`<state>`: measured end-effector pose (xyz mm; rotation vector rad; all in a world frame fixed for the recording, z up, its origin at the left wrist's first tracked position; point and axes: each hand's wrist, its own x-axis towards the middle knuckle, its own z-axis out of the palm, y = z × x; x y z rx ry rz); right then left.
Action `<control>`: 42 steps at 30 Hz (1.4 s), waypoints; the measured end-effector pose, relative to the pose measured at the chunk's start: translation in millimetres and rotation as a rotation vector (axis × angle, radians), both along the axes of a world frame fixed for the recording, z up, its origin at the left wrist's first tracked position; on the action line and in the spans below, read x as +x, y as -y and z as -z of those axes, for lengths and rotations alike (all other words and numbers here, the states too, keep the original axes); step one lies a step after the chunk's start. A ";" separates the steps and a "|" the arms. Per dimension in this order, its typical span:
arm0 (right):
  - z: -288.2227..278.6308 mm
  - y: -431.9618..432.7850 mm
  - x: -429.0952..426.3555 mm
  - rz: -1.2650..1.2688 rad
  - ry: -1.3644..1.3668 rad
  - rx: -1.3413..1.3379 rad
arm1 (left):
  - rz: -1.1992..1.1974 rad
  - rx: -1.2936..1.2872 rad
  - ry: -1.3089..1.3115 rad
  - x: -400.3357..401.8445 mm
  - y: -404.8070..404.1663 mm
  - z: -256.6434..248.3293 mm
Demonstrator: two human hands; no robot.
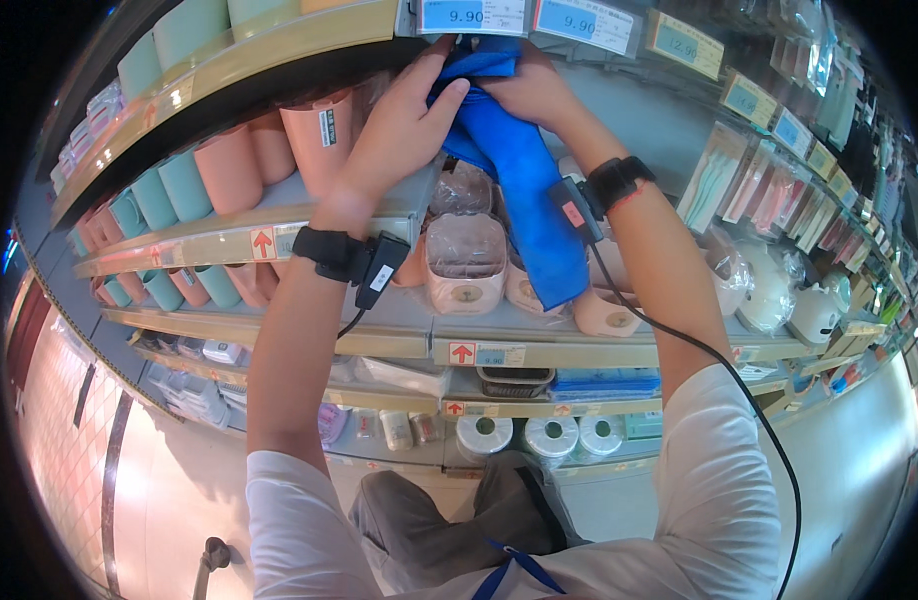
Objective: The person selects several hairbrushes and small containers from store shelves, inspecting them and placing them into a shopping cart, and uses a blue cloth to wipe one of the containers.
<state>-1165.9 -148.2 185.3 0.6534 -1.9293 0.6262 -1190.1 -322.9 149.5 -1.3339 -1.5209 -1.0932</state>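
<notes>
A bright blue cloth (530, 202) hangs in bunched folds from my two hands, high in the view. My left hand (414, 112) grips it from the left, thumb lying over the folds. From the other side my right hand (530, 86) holds the same bunch, with its fingers mostly hidden by the cloth. The cloth's loose end drops in front of pale pink plastic-wrapped containers (466, 266) on the shelf. Left of my left hand stands a tall pink plastic cup (316, 135) bearing a label.
Overhead hangs a rail of price tags (472, 16). Pink and green cups (230, 169) fill the left shelves. Packaged small goods (774, 187) hang at right. White rolls (485, 435) occupy the bottom shelf. A black cable (699, 341) trails from my right wrist device.
</notes>
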 end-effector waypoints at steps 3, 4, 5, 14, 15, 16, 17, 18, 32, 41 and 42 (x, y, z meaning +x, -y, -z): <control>-4.9 -2.4 -6.4 0.025 0.022 0.069 | -0.005 0.004 -0.022 3.4 -4.0 -8.7; -4.1 -3.3 -10.0 0.000 0.001 0.078 | -0.024 -0.043 0.008 4.2 -2.8 -11.7; -2.5 -4.0 -13.4 -0.028 -0.019 0.087 | -0.024 -0.042 0.013 5.1 -0.4 -13.7; -4.2 -46.8 -91.8 -0.048 -0.009 0.183 | -0.250 -0.254 -0.066 13.9 30.5 27.3; -9.6 -41.9 -89.7 -0.130 0.127 0.150 | -0.369 -0.269 -0.121 16.9 36.2 30.3; -13.5 -35.6 -88.2 -0.211 0.265 0.116 | -0.340 -0.275 -0.069 20.0 40.4 30.1; -11.9 -32.8 -97.7 -0.216 0.264 0.124 | -0.346 -0.268 -0.068 20.2 42.9 31.3; -8.0 -41.3 -111.3 -0.094 0.261 0.120 | -0.308 -0.286 0.019 20.9 39.8 31.8; -4.4 -42.9 -163.4 0.032 0.411 -0.083 | -0.541 -0.756 0.444 30.2 44.3 8.0; 3.2 -18.8 -83.6 -0.041 -0.007 0.027 | -0.474 -0.639 0.347 16.3 38.3 17.4; 0.8 -15.4 -70.2 0.008 -0.012 0.026 | -0.501 -0.665 0.412 24.0 34.6 12.0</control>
